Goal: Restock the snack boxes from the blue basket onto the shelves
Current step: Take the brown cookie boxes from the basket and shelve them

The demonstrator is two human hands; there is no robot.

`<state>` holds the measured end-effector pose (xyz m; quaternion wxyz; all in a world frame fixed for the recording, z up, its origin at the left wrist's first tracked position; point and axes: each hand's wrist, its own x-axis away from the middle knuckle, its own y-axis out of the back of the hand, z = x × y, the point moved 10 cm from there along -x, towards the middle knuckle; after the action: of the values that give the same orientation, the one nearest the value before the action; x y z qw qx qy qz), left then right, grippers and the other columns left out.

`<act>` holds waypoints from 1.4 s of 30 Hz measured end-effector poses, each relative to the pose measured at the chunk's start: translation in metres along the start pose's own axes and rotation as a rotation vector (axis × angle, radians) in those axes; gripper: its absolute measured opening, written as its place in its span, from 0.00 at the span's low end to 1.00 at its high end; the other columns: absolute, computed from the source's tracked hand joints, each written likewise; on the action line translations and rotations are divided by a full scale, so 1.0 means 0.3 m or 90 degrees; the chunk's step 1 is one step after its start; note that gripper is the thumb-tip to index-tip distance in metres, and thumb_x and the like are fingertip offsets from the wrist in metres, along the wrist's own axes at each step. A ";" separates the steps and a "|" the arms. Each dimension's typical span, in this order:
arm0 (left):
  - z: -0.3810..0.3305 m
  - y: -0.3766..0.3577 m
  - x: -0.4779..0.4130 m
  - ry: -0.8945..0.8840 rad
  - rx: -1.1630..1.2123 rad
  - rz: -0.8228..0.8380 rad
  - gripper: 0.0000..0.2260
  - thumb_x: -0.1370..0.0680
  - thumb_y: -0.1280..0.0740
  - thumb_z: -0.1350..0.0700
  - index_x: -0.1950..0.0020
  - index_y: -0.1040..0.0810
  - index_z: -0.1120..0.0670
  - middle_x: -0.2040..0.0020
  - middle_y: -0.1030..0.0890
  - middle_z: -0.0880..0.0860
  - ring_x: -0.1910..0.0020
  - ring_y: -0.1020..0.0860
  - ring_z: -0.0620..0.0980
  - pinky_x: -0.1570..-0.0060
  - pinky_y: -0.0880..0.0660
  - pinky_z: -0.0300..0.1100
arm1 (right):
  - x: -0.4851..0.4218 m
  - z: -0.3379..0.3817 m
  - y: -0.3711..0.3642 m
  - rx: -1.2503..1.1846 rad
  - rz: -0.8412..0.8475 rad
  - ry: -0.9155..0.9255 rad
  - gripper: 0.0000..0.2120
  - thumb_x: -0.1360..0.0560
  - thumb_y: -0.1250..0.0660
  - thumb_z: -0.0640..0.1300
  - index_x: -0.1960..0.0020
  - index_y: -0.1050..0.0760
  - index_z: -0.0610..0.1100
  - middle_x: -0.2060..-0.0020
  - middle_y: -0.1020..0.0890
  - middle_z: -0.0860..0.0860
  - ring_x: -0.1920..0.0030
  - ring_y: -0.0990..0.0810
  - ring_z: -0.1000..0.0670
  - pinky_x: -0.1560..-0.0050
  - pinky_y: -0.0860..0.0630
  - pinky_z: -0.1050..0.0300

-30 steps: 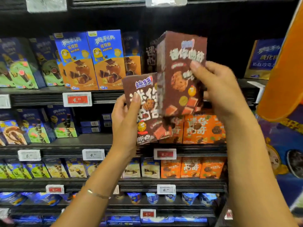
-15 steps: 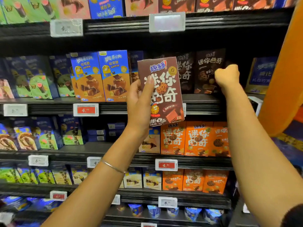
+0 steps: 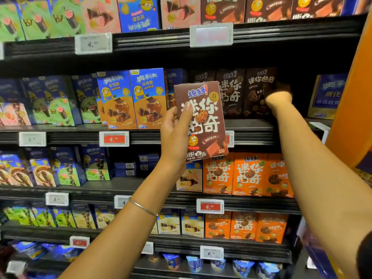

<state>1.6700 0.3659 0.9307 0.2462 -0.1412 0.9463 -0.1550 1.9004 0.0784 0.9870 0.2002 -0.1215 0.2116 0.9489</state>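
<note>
My left hand (image 3: pixel 175 135) holds up a tall brown cardboard cookie box (image 3: pixel 201 119) with white lettering and a chocolate-chip cookie printed on its front. My fingers (image 3: pixel 186 113) wrap its left edge, thumb behind, so the box stands upright and slightly tilted in the air, in front of the black metal shelf (image 3: pixel 251 125) and not resting on it. A thin silver bangle (image 3: pixel 143 207) sits on that wrist.

My right hand (image 3: pixel 278 99) reaches deep into the same shelf, against the rightmost of the dark brown cookie boxes (image 3: pixel 259 91) standing in a row at the back. I see only its back and wrist; whether those fingers are gripping that box or just pressing on it I cannot tell.

Left of the dark row stand two blue and orange boxes of chocolate wafer cones (image 3: pixel 131 99), side by side at the shelf's front edge. One shelf down, just beneath the box I hold, is a row of orange cookie boxes (image 3: pixel 248 175). A red price tag (image 3: pixel 114 139) is clipped to the shelf rail below the blue boxes.
</note>
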 end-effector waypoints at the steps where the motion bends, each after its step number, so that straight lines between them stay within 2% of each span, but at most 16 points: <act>1: -0.002 0.003 -0.001 0.000 0.003 0.000 0.11 0.15 0.33 0.47 0.38 0.23 0.53 0.49 0.12 0.51 0.49 0.12 0.52 0.56 0.15 0.42 | -0.001 -0.005 0.007 -0.004 -0.005 -0.010 0.24 0.15 0.42 0.43 0.21 0.40 0.37 0.24 0.34 0.39 0.25 0.33 0.39 0.33 0.30 0.57; 3: -0.003 0.007 -0.003 0.001 0.007 0.001 0.10 0.15 0.33 0.47 0.38 0.23 0.52 0.50 0.11 0.49 0.50 0.11 0.51 0.57 0.16 0.41 | 0.029 -0.002 0.022 -0.048 -0.010 -0.030 0.23 0.15 0.42 0.42 0.22 0.39 0.36 0.25 0.32 0.38 0.26 0.32 0.38 0.33 0.30 0.52; 5: -0.002 0.013 -0.004 0.000 0.009 0.005 0.12 0.14 0.33 0.48 0.36 0.23 0.53 0.50 0.11 0.49 0.50 0.12 0.51 0.57 0.16 0.41 | 0.082 -0.001 0.048 -0.076 -0.026 -0.036 0.20 0.17 0.39 0.39 0.26 0.33 0.35 0.30 0.26 0.39 0.32 0.25 0.40 0.47 0.24 0.59; 6: -0.003 0.016 -0.005 -0.003 0.011 0.006 0.13 0.14 0.33 0.48 0.35 0.23 0.54 0.50 0.12 0.49 0.50 0.12 0.51 0.57 0.16 0.42 | 0.107 0.001 0.075 -0.090 -0.062 -0.036 0.20 0.19 0.38 0.39 0.29 0.31 0.35 0.33 0.24 0.40 0.35 0.23 0.40 0.50 0.25 0.59; 10: 0.004 0.034 -0.015 -0.005 0.021 0.009 0.14 0.15 0.34 0.47 0.34 0.23 0.55 0.50 0.11 0.49 0.51 0.11 0.50 0.58 0.17 0.40 | 0.302 0.099 0.154 -0.182 -0.150 0.139 0.21 0.22 0.34 0.50 0.33 0.27 0.42 0.37 0.22 0.45 0.39 0.22 0.48 0.43 0.24 0.54; 12: 0.004 0.032 -0.025 -0.006 0.026 0.013 0.15 0.15 0.34 0.47 0.34 0.24 0.55 0.50 0.11 0.49 0.50 0.11 0.51 0.58 0.17 0.40 | 0.441 0.149 0.126 -0.264 -0.084 0.218 0.15 0.22 0.34 0.53 0.38 0.23 0.49 0.43 0.19 0.52 0.44 0.20 0.54 0.44 0.21 0.56; 14: -0.003 0.020 -0.040 -0.016 0.023 0.021 0.16 0.14 0.34 0.47 0.33 0.24 0.56 0.48 0.12 0.51 0.49 0.12 0.53 0.56 0.16 0.42 | 0.565 0.191 0.046 -0.285 0.042 0.251 0.11 0.22 0.34 0.55 0.42 0.23 0.54 0.45 0.18 0.55 0.44 0.19 0.57 0.45 0.21 0.58; 17: -0.021 -0.007 -0.068 -0.038 0.034 0.026 0.17 0.14 0.34 0.47 0.32 0.23 0.58 0.43 0.13 0.57 0.47 0.12 0.55 0.52 0.15 0.45 | 0.676 0.217 -0.084 -0.311 0.224 0.227 0.16 0.20 0.32 0.56 0.37 0.24 0.50 0.44 0.17 0.53 0.45 0.17 0.56 0.50 0.19 0.59; 20: -0.029 -0.031 -0.094 -0.056 0.041 0.023 0.13 0.14 0.35 0.49 0.35 0.23 0.57 0.42 0.13 0.58 0.47 0.12 0.54 0.52 0.15 0.45 | 0.705 0.225 -0.137 -0.383 0.291 0.185 0.17 0.20 0.31 0.52 0.35 0.24 0.45 0.47 0.14 0.50 0.49 0.13 0.53 0.56 0.18 0.60; 23: -0.047 -0.059 -0.122 -0.082 0.000 0.033 0.09 0.14 0.35 0.51 0.37 0.24 0.54 0.44 0.14 0.54 0.48 0.13 0.52 0.54 0.16 0.42 | 0.691 0.246 -0.135 -0.400 0.291 0.210 0.17 0.21 0.30 0.49 0.34 0.25 0.45 0.46 0.14 0.48 0.49 0.13 0.51 0.56 0.17 0.59; 25: -0.082 -0.069 -0.140 -0.127 -0.102 0.038 0.15 0.14 0.33 0.50 0.31 0.28 0.55 0.41 0.16 0.53 0.46 0.13 0.50 0.52 0.16 0.43 | 0.653 0.250 -0.125 -0.399 0.272 0.209 0.17 0.21 0.30 0.48 0.34 0.25 0.44 0.47 0.14 0.48 0.49 0.13 0.51 0.55 0.17 0.58; 28: -0.180 -0.040 -0.150 -0.279 -0.403 0.002 0.29 0.18 0.31 0.41 0.22 0.33 0.54 0.36 0.21 0.51 0.37 0.20 0.49 0.40 0.20 0.47 | 0.560 0.231 -0.096 -0.416 0.197 0.189 0.17 0.20 0.30 0.45 0.34 0.26 0.43 0.45 0.15 0.47 0.49 0.13 0.50 0.53 0.16 0.54; 31: -0.259 -0.048 -0.146 -0.439 -0.741 -0.009 0.31 0.20 0.33 0.37 0.23 0.29 0.53 0.31 0.23 0.52 0.32 0.25 0.52 0.39 0.29 0.47 | 0.477 0.206 -0.097 -0.371 0.141 0.184 0.16 0.21 0.30 0.46 0.36 0.28 0.45 0.47 0.16 0.50 0.52 0.13 0.55 0.57 0.16 0.58; 33: -0.279 -0.071 -0.160 -0.483 -0.916 0.005 0.32 0.22 0.32 0.36 0.23 0.28 0.52 0.28 0.25 0.52 0.29 0.28 0.55 0.38 0.33 0.50 | 0.437 0.187 -0.137 -0.359 0.150 0.155 0.13 0.20 0.30 0.46 0.39 0.29 0.46 0.48 0.16 0.51 0.54 0.13 0.55 0.57 0.15 0.55; 38: -0.304 -0.144 -0.199 -0.566 -1.081 0.063 0.35 0.23 0.29 0.37 0.21 0.31 0.52 0.23 0.31 0.56 0.21 0.35 0.58 0.23 0.41 0.58 | 0.368 0.168 -0.217 -0.278 0.124 0.099 0.18 0.21 0.30 0.49 0.38 0.32 0.43 0.46 0.19 0.47 0.54 0.16 0.53 0.62 0.18 0.57; 42: -0.311 -0.172 -0.253 -0.562 -1.170 0.057 0.36 0.23 0.30 0.36 0.22 0.32 0.54 0.27 0.29 0.59 0.26 0.32 0.62 0.23 0.41 0.62 | 0.337 0.214 -0.240 -0.145 0.082 0.142 0.13 0.21 0.31 0.49 0.44 0.31 0.44 0.48 0.22 0.46 0.57 0.23 0.53 0.64 0.26 0.59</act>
<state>1.6961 0.3657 1.0590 0.3753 -0.2842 0.5283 0.7065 1.8322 0.2003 0.9864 0.0993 -0.2339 0.1307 0.9583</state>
